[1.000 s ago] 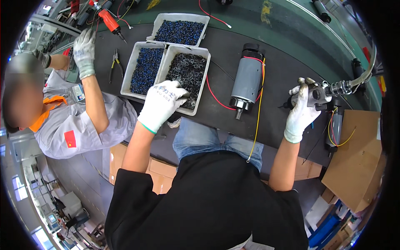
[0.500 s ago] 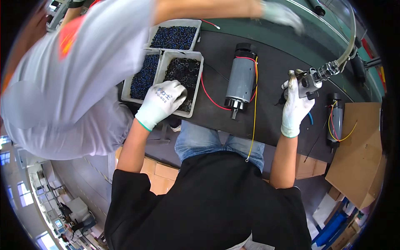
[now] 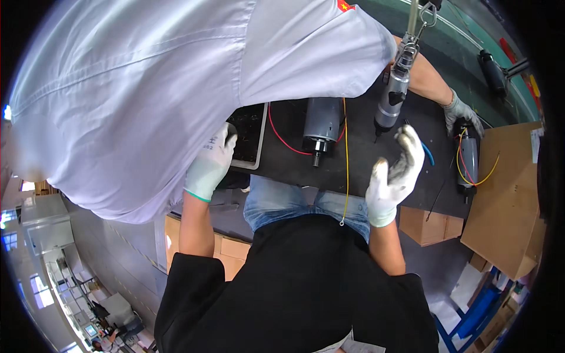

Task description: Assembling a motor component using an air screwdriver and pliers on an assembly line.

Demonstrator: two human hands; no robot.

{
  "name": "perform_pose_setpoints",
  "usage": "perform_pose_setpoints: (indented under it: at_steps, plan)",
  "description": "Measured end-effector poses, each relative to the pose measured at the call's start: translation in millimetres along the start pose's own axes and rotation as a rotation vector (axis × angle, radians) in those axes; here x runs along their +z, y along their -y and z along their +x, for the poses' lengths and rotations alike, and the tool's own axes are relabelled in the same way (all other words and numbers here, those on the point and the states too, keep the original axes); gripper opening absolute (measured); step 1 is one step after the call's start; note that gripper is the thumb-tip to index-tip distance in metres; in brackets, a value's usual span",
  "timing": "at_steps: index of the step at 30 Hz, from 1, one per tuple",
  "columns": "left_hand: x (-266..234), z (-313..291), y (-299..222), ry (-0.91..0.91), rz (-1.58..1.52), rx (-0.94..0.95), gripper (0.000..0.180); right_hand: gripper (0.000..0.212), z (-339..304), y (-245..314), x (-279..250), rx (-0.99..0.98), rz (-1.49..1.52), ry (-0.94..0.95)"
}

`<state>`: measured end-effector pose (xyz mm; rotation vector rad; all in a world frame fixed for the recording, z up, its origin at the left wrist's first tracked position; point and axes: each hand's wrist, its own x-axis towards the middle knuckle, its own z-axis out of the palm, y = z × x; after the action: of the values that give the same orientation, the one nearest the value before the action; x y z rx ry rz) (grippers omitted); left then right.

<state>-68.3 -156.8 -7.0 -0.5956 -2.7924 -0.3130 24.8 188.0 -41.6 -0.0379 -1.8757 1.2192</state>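
Observation:
My left hand [image 3: 210,165], in a white glove, is beside the pale bin [image 3: 259,161] of small dark parts. Its visible fingers are curled together, and a co-worker's sleeve covers part of it; what they hold, if anything, is hidden. My right hand [image 3: 395,179], also gloved, is raised over the table's front part with fingers apart and nothing in them. Just beyond it a grey power screwdriver [image 3: 393,100] hangs bit down from a spring and hook. Between my hands lies a grey cylindrical motor [image 3: 322,120] with its shaft toward me, a red wire and a yellow wire [image 3: 347,159].
A co-worker in a pale shirt [image 3: 176,76] leans across from the left, covering most of the bins. Their gloved hand [image 3: 462,113] touches a second motor [image 3: 468,156] at the right, next to a cardboard box [image 3: 506,200]. A blue-handled tool [image 3: 428,154] lies nearby.
My right hand has let go of the screwdriver and moved left and nearer. The co-worker has leaned across and reached the right-hand motor. My left hand has drawn slightly left.

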Motion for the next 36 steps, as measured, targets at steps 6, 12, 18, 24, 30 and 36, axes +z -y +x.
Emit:
perform_pose_setpoints:
  at_steps: [6, 12, 18, 24, 30, 36]
  plan:
    - [-20.1, 24.7, -5.7, 0.539, 0.19, -0.065, 0.03, 0.042, -8.0, 36.6, 6.9, -0.062, 0.049, 0.312]
    - [-24.5, 0.4, -17.2, 0.616, 0.151, -0.088, 0.032, 0.034, -19.1, 50.1, 36.5, -0.133, 0.151, 0.487]
    - [-37.2, -4.8, -2.5, 0.327, -0.004, 0.152, 0.032, 0.031, -2.3, 61.5, 98.6, -0.351, -0.033, 0.613]
    - [-56.6, 13.5, -12.4, 0.507, -0.36, -0.111, 0.031, 0.028, -9.2, 57.0, 137.3, -0.355, -0.081, 0.695]
    - [-34.8, -2.2, 6.4, 0.384, -0.425, -0.079, 0.027, 0.023, -17.4, 51.2, 153.1, -0.352, -0.117, 0.72]
    - [-24.7, 3.9, 21.4, 0.367, -0.402, 0.103, 0.025, 0.017, -14.7, 49.1, 160.5, -0.415, -0.256, 0.742]
